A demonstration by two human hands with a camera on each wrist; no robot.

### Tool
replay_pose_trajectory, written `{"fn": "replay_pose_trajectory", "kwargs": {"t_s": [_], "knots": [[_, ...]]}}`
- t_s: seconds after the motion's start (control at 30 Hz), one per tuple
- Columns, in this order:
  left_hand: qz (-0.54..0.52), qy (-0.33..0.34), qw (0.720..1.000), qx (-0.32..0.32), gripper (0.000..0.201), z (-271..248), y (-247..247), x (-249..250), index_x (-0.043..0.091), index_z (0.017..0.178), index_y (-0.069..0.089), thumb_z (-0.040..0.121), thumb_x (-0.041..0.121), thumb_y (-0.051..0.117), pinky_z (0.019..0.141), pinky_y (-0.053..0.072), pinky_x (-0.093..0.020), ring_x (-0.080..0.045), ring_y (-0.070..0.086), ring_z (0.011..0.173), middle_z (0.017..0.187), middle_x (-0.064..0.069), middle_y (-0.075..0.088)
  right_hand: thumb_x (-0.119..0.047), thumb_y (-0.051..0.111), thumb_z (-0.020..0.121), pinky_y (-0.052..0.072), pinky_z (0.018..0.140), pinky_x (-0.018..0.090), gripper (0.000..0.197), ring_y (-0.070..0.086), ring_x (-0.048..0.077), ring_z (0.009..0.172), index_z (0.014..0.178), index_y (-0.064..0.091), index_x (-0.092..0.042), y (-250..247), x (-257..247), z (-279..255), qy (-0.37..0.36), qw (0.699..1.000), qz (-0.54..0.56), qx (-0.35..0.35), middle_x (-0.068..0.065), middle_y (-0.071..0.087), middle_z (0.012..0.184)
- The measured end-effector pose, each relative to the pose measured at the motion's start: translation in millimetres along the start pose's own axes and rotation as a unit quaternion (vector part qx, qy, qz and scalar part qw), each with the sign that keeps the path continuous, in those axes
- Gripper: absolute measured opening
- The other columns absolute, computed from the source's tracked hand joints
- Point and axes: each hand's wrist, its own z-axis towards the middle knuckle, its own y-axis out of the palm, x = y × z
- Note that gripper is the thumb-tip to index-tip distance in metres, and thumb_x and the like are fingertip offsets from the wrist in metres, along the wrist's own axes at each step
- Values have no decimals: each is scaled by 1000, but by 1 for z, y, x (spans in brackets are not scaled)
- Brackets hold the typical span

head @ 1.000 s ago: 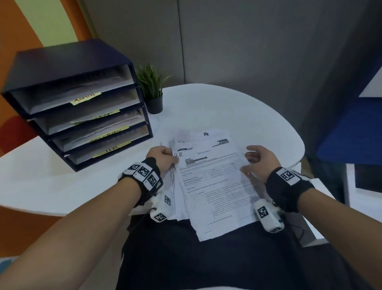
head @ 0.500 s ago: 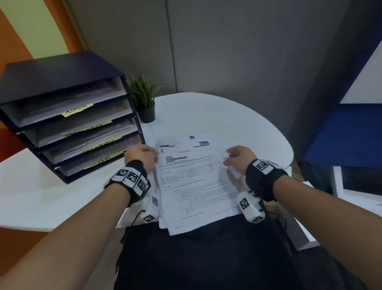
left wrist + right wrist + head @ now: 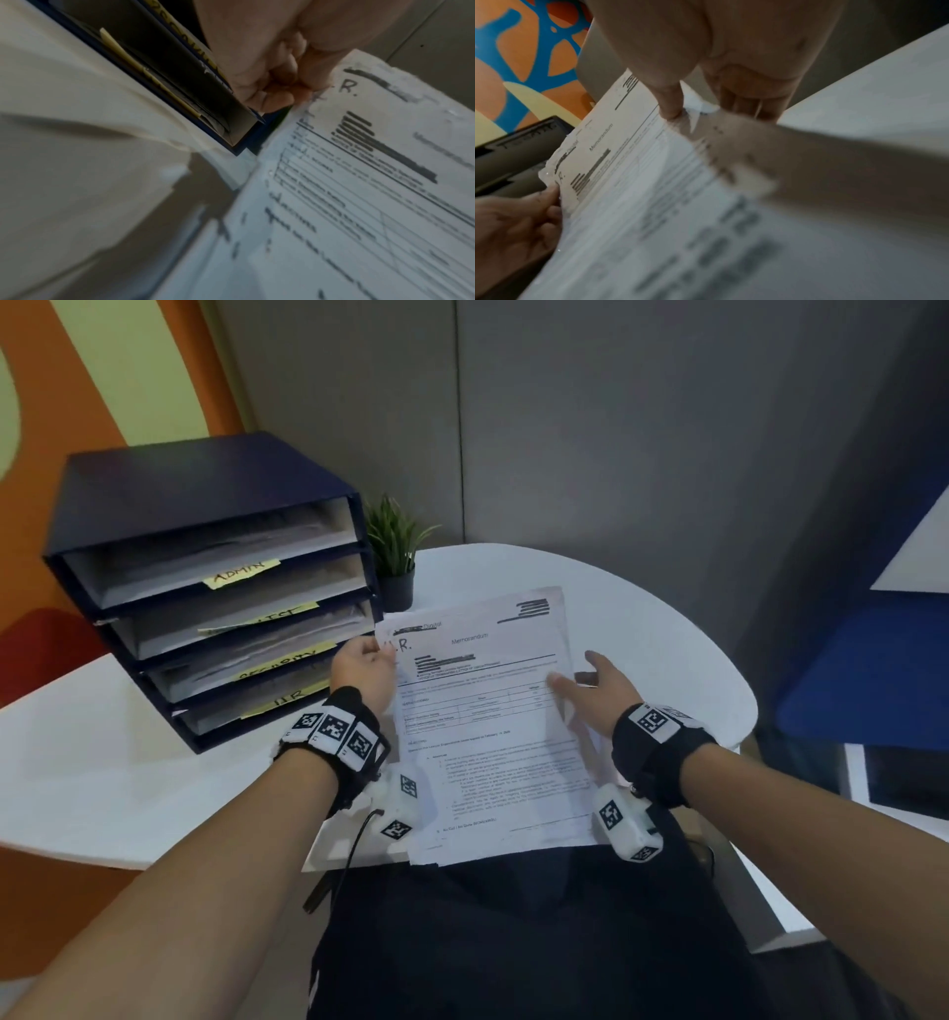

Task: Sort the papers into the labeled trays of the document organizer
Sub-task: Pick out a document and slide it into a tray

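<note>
Beside the dark blue organizer [image 3: 215,588], the left hand [image 3: 362,672] pinches the limp white memorandum sheet's [image 3: 488,711] corner, the right hand's [image 3: 601,695] straight fingers steadying its edge.

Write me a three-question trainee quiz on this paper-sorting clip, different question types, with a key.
1. True or false: the left hand pinches the top-left corner of the memo.
2. Which handwritten letters mark the memo's corner? A) ADMIN B) H.R. C) IT
3. Fill in: the tray labelled HR is the ______ one in the organizer.

Key
1. True; the left wrist view shows the fingers curled on that corner, while the right hand lies at the right edge.
2. B
3. bottom
</note>
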Motion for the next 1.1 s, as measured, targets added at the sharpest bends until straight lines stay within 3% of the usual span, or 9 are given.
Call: {"fn": "replay_pose_trajectory", "kwargs": {"t_s": [0.07,0.13,0.27,0.4,0.6,0.73,0.9,1.0,1.1], "knots": [[-44,12,999,-29,8,2,-3,0,14,96,63,98,16,55,66,49,-21,-11,64,80,93,3,70,-47,63,87,51,94,38,63,62,25,110,141,45,-21,2,-7,-1,-24,999,40,-19,3,64,122],[-70,25,996,-43,10,3,-7,0,20,89,62,96,13,58,67,51,-20,-10,65,82,93,4,70,-29,60,94,55,74,25,30,68,22,92,119,64,-14,3,-14,-3,-46,996,79,-7,4,71,103],[-53,24,998,-23,9,6,-14,-3,16,100,69,91,15,66,71,50,-19,-11,65,90,100,2,70,-13,54,97,46,46,8,15,63,2,60,102,68,-11,8,-23,-7,-58,987,146,16,-5,68,81],[-62,-27,996,-66,19,7,-19,-5,15,106,68,89,21,69,80,53,-28,-15,66,94,104,2,71,-14,52,98,45,45,8,15,62,7,67,102,67,-12,12,-28,-8,-62,986,156,9,-4,68,82],[-22,-56,990,-125,12,3,-18,-4,11,89,68,92,23,66,89,57,-40,-24,71,94,99,-7,75,-25,53,97,47,56,21,17,64,14,73,101,64,-13,15,-32,-3,-63,989,130,33,2,70,90],[-19,-68,991,-110,17,4,-19,-2,15,75,62,90,21,68,78,57,-32,-19,69,81,92,-5,74,-26,69,86,43,54,22,25,61,10,68,103,55,-13,18,-31,-1,-45,989,120,71,-2,65,85],[4,-38,998,-42,22,0,-17,-4,16,65,65,85,21,74,71,52,-27,-14,58,63,71,1,68,-28,79,74,54,64,29,19,62,17,64,74,63,-17,14,-27,3,5,993,26,111,-1,69,72],[-19,-41,998,-39,14,-2,-17,-2,11,77,71,85,22,74,76,55,-27,-16,65,72,82,0,73,-27,74,77,54,66,28,14,64,17,69,74,64,-17,12,-30,6,10,993,2,120,-2,71,74],[-20,-51,991,-119,10,-2,-18,1,12,93,70,91,22,67,81,59,-37,-21,71,89,97,-4,75,-26,73,79,55,73,33,13,68,23,78,82,62,-20,12,-30,9,-3,989,47,138,0,71,80]]}}
